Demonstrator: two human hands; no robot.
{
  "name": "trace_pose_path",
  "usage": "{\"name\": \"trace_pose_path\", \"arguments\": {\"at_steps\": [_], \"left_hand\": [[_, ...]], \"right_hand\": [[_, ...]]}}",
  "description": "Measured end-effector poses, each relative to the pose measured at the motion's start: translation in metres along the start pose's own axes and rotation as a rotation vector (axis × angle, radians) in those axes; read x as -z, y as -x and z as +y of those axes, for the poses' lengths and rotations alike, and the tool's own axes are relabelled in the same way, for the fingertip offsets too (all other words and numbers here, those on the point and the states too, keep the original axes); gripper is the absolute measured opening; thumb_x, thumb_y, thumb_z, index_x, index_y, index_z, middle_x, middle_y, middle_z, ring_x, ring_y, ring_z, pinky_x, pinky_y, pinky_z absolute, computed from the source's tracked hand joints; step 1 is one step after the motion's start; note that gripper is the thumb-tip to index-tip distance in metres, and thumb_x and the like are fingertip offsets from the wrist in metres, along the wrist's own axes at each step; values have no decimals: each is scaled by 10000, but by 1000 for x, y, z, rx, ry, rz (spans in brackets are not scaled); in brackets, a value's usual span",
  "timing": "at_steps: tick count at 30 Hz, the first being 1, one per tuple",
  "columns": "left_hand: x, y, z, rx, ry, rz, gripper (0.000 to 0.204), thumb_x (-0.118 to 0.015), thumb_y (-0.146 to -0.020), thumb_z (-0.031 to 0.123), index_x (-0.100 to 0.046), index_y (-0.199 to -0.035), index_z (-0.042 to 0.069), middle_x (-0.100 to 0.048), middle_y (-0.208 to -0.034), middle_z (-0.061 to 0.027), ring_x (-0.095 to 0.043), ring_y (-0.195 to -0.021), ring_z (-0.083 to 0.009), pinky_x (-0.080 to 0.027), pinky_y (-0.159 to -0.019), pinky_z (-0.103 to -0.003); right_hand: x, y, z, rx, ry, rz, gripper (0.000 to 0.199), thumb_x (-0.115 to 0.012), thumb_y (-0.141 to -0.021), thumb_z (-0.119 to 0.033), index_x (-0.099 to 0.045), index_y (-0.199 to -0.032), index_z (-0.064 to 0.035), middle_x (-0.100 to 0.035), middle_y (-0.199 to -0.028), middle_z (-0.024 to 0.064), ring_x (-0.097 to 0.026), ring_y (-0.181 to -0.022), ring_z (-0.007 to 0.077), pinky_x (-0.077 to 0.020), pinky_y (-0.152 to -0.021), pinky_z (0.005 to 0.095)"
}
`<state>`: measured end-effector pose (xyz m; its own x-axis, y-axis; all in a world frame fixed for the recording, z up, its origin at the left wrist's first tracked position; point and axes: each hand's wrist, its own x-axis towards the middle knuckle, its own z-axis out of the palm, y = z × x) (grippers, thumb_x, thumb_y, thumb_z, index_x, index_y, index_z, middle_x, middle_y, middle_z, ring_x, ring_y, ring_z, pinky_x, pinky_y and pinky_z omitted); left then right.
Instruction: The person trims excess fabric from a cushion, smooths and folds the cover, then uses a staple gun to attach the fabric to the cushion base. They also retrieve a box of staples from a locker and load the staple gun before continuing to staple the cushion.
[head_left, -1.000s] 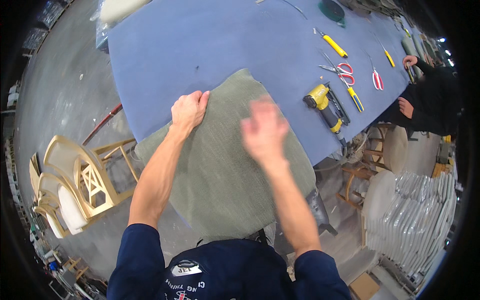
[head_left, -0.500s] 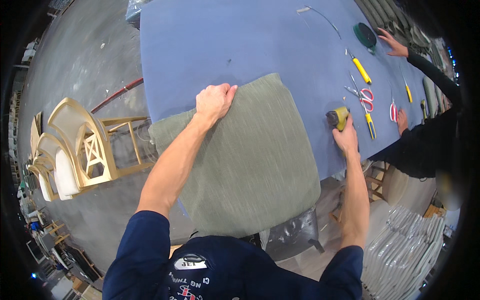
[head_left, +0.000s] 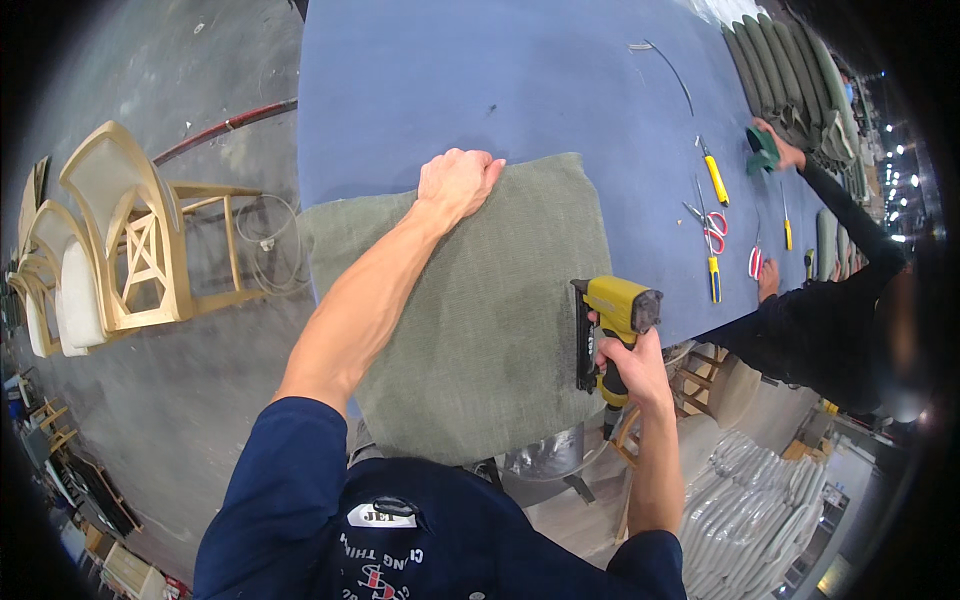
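Head view: left hand [head_left: 455, 185] curls on fabric [head_left: 470, 310], right hand [head_left: 642, 370] grips yellow tool [head_left: 615, 300].

Flat blue worktop [head_left: 410, 70]: broad grey-green woven fabric piece [head_left: 480, 320] over its near edge, thin dark curved strand [head_left: 676, 74] at far right. Right side, far to near: yellow-handled slim tool [head_left: 715, 178], red-handled metal scissors [head_left: 709, 226], yellow-and-blue-handled long-shafted tool [head_left: 715, 278]. Farther right, a second, thinner yellow-handled tool [head_left: 788, 235]; grey-green padded cushions [head_left: 768, 68] in a row at the far right edge.
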<state>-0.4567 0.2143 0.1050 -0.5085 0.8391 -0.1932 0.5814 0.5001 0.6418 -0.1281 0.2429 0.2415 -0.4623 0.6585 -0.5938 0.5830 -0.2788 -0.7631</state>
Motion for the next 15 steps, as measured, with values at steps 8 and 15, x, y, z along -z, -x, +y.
{"name": "trace_pose_path", "arguments": {"at_steps": [8,15], "left_hand": [[6,1,2,33,32,-43,446,-552,-1050,397,-759,-867,47,-725,-792,-196,-708,-776,-409,-561,-729,-518],[10,0,4,45,61,-72,438,-549,-1049,395,-768,-903,45,-739,-830,-195,-715,-812,-415,-567,-757,-524]], "right_hand": [[-19,-12,-6,-79,62,2,353,-587,-867,23,-659,-1213,33,-716,-1006,60,-595,-632,101,-518,-573,285],[-22,-9,-4,-110,78,3,439,-572,-860,54,-595,-1299,51,-706,-1127,122,-579,-625,112,-503,-553,289]]}}
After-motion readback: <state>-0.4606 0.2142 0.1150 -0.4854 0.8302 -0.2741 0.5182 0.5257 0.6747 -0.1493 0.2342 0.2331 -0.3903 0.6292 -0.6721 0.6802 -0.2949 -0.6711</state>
